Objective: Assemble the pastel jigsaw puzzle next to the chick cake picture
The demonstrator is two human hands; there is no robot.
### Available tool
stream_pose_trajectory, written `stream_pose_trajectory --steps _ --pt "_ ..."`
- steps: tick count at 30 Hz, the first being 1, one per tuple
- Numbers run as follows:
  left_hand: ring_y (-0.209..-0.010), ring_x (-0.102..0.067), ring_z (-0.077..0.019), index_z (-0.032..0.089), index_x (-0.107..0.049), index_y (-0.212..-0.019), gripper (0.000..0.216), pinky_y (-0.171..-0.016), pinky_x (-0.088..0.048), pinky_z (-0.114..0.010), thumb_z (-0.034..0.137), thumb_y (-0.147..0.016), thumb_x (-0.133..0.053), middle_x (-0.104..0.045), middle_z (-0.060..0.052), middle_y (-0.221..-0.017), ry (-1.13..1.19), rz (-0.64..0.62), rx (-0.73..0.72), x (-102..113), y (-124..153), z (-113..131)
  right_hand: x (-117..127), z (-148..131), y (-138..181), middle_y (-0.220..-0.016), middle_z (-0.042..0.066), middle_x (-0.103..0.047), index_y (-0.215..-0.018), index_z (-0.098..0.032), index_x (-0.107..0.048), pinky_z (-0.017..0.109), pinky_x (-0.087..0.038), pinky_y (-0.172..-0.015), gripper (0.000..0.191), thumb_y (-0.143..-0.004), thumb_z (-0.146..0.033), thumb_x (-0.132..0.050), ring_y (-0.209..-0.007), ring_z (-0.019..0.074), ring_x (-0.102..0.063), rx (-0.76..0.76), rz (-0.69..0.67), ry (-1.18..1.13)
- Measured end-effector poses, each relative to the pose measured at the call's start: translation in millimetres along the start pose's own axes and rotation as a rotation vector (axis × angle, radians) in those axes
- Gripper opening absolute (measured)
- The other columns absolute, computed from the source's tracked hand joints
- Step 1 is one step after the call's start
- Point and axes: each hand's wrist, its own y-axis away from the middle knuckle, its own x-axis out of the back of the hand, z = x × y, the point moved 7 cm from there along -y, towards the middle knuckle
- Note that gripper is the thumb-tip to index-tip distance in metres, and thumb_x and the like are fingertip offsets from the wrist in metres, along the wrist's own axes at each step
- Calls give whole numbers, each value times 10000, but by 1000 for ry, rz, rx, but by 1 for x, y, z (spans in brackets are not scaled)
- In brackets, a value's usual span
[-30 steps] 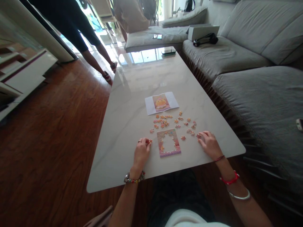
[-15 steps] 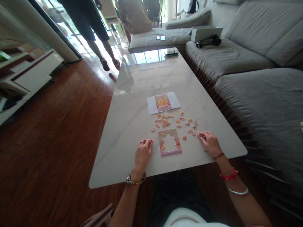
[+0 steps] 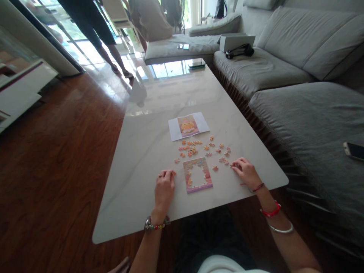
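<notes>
On the table lies a partly joined jigsaw puzzle (image 3: 199,188), a rectangular border of pieces with a white gap in its middle. To its left, my left hand (image 3: 165,188) is closed on a small orange puzzle piece (image 3: 174,173) at the fingertips. My right hand (image 3: 247,173) rests to the right of the puzzle, its fingers pinched round another puzzle piece (image 3: 231,165), mostly covered. Several loose puzzle pieces (image 3: 192,151) lie scattered beyond the border. One pinkish loose piece (image 3: 215,168) sits just right of it. Behind them is a creased picture sheet (image 3: 174,129) showing a yellow figure.
The glossy white table (image 3: 136,151) has a dark phone (image 3: 196,65) at its far end. A grey sofa (image 3: 301,110) runs along the right, with a phone (image 3: 354,150), a white box (image 3: 236,41) and a black strapped object (image 3: 240,50) on it. Another person (image 3: 96,28) stands far left.
The view has shifted slightly, so the table and sofa appear further left. The standing person's legs have moved away. Both my hands keep nearly the same place beside the puzzle.
</notes>
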Motion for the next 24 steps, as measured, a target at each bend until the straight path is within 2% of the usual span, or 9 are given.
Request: stream_pose_trajectory --steps 6,11,15,19,21,24 --pt "-814 -504 -178 192 -551 -886 216 -754 -429 -313 250 -820 -353 -518 -61 -893 5 -12 35 -1 -8 -5 2 -10 -17 -822 46 -551 -826 -176 -575 287 -427 -710 131 -749 -242 -492 -736 157 -546 38 0 23" --pt "-821 -522 -168 183 -543 -959 233 -766 -437 -314 246 -791 -395 -520 -57 -931 68 -45 32 5 -22 -8 -1 -43 -63 -849 43 -560 -845 -174 -581 259 -430 -689 138 -764 -214 -478 -689 126 -545 204 -89 -18" --pt "-839 -526 -168 183 -550 -957 225 -793 -430 -319 223 -784 -410 -518 -58 -942 75 -40 -3 10 -47 0 -26 -75 -106 -858 51 -551 -907 -163 -579 261 -428 -714 175 -755 -191 -497 -733 135 -543 312 -178 -16" --pt "-869 -520 -160 203 -550 -965 221 -790 -437 -297 192 -783 -424 -526 -56 -966 103 -86 -92 -2 -78 18 -61 -99 -134 -917 59 -528 -967 -178 -560 277 -419 -756 243 -727 -147 -529 -840 157 -525 382 -229 -6" --pt "-880 -520 -151 213 -554 -965 228 -796 -437 -285 172 -790 -414 -535 -52 -966 118 -115 -129 -11 -93 24 -74 -103 -142 -925 60 -521 -962 -178 -556 278 -414 -764 257 -710 -124 -545 -854 159 -517 376 -243 16" --pt "-875 -527 -143 209 -562 -965 240 -787 -443 -273 158 -802 -394 -556 -59 -963 115 -167 -173 -25 -109 28 -83 -98 -147 -890 63 -523 -869 -158 -572 261 -411 -748 165 -714 -113 -535 -804 147 -523 324 -268 60"
